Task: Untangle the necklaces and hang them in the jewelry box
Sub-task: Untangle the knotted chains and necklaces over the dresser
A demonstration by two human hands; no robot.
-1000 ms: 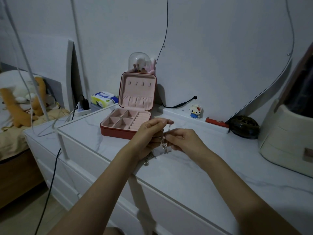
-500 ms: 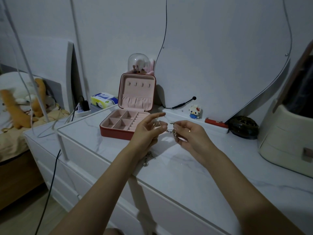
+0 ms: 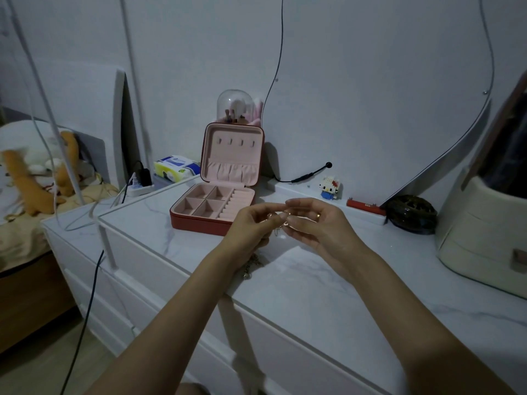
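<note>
I see both hands at the frame's center, above the marble top (image 3: 328,280). The left hand (image 3: 251,226) and right hand (image 3: 310,223) pinch the necklaces (image 3: 281,219) between their fingertips, the thin chain bunched in the gap between them (another length dangles below the left wrist). Just up-left of the hands stands the box (image 3: 216,201), lid upright, its hooks bare. Behind it rises a white wall (image 3: 370,81); a bed (image 3: 25,201) fills the left edge.
</note>
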